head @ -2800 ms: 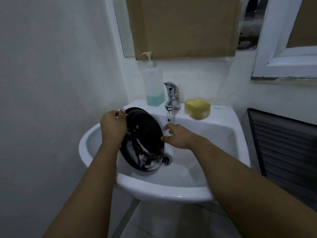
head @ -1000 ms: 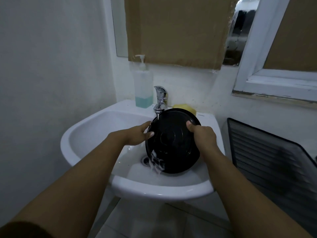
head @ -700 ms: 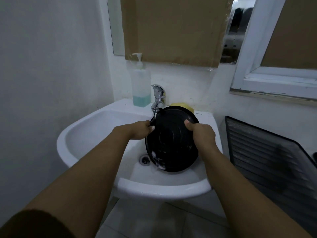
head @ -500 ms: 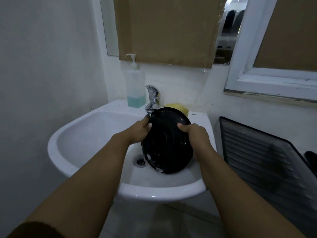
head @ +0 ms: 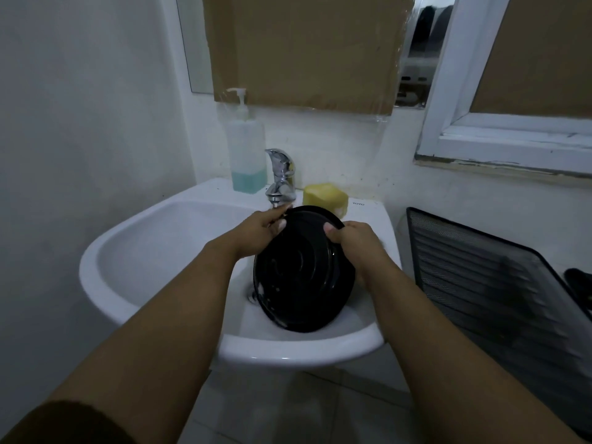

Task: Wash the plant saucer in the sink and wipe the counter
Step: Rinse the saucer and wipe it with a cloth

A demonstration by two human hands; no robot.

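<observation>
- Saucer [head: 304, 270], black, tilted on edge in sink [head: 153, 248] under faucet [head: 280, 177].
- Left hand [head: 259, 232], right hand [head: 352, 241] grip its upper rim.
- Little foam visible; rinse judged nearly done. Counter wipe pending.

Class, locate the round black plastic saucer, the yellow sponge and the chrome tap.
Round black plastic saucer [head: 304, 270]: head view, ridged centre.
Yellow sponge [head: 323, 194]: head view, front face.
Chrome tap [head: 281, 174]: head view, body.
</observation>
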